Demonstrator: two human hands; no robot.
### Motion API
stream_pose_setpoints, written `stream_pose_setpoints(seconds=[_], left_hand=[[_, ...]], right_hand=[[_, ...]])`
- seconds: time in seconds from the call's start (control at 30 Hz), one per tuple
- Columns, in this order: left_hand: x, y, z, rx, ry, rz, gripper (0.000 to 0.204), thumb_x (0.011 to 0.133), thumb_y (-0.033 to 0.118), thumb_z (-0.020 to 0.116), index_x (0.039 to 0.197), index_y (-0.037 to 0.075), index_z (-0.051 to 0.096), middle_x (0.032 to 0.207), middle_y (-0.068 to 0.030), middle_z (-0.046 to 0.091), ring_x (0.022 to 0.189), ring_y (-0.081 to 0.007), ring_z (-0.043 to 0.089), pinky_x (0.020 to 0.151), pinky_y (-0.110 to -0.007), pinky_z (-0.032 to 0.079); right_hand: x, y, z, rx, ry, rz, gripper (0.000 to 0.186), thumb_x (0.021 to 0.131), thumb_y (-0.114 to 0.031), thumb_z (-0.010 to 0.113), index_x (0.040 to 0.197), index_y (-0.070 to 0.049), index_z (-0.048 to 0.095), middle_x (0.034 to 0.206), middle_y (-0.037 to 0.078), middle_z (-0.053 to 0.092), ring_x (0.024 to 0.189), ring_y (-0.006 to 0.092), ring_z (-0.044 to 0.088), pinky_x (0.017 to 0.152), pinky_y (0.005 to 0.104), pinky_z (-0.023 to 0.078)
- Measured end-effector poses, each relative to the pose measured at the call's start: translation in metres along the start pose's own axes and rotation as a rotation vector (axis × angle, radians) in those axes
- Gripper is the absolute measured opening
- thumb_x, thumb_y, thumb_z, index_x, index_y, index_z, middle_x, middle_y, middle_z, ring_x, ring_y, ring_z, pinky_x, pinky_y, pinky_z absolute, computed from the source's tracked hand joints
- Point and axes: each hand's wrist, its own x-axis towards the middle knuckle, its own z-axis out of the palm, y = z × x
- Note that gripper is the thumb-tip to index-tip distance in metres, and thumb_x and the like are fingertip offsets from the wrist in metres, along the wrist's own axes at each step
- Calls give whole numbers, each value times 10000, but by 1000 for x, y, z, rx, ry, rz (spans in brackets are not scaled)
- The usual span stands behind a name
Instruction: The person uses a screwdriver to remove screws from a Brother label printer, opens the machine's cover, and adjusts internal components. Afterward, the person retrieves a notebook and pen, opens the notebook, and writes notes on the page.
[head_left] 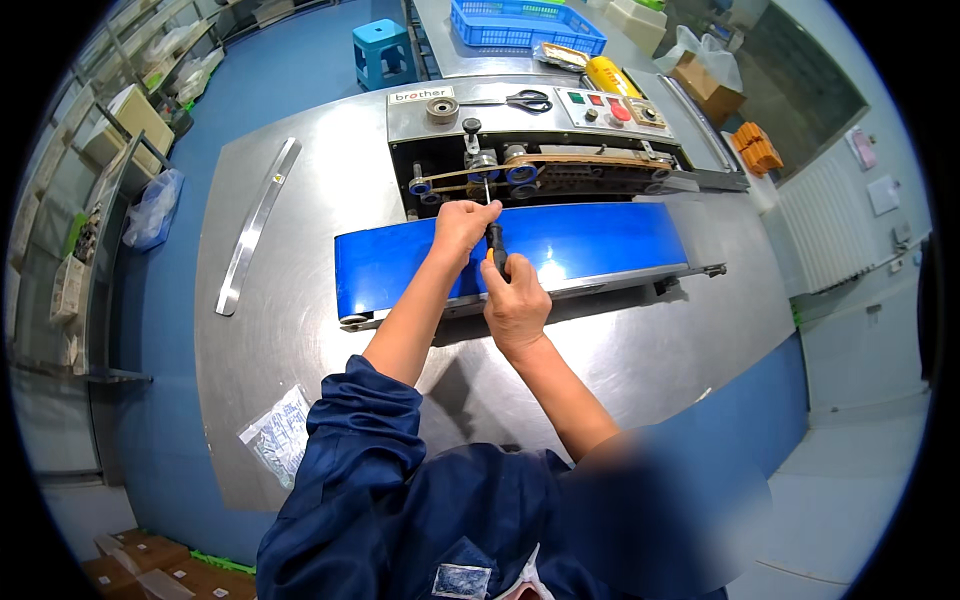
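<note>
In my right hand (517,303) is a screwdriver (496,238) with a black and yellow handle, the fingers wrapped round its end. My left hand (464,228) is closed, thumb and fingertips pinching the screwdriver near its shaft. The thin shaft points away from me to the rollers of a band sealing machine (415,130); whether its tip sits in a screw is too small to tell. Both hands are above the machine's blue conveyor belt (600,240). Beyond them run a brown band (590,160), blue-rimmed rollers (521,174) and a black-knobbed post (472,138).
Black-handled scissors (528,100) and a metal roller (442,110) lie on the machine's top, beside a button panel (612,110). A long metal strip (258,225) and a plastic bag (278,436) lie on the steel table (300,350). Behind are a blue crate (525,28) and stool (383,55).
</note>
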Motion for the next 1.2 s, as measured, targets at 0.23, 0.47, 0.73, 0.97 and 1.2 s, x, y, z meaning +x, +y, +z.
stream_pose_setpoints(seconds=[0.23,0.47,0.73,0.97,1.2], left_hand=[[9,-8,4,-236,20,-185,230,768,104,719,580,49,599,563,-22,533,481,-111,419,456,-291,310],[1,-3,12,-359,-34,-259,129,844,108,637,738,34,643,680,-32,600,597,-125,540,541,-271,415],[15,-1,10,-176,-77,-208,105,824,130,675,786,33,668,681,-29,615,599,-114,552,533,-254,400],[17,-9,15,-394,-57,-287,84,844,77,621,858,5,661,723,-46,625,636,-127,561,601,-263,425],[20,-10,16,-485,-130,-291,167,879,87,574,992,-24,626,795,-63,629,697,-146,588,620,-272,473]], right_hand=[[5,-4,-12,1050,-202,1060,396,831,-198,652,1169,-44,516,1054,118,559,810,223,623,652,311,542],[-2,19,-1,1304,-342,1294,217,896,-144,615,1016,32,578,874,99,614,679,138,579,570,250,474],[-4,18,11,212,3,320,417,687,91,622,1054,-104,588,923,122,494,827,322,542,698,385,479],[15,33,-13,1601,-351,1462,462,946,-387,499,1123,40,507,910,129,617,742,163,616,554,257,528],[12,42,5,1440,-430,1335,229,915,-219,558,976,1,578,792,115,630,586,141,592,435,236,436]])
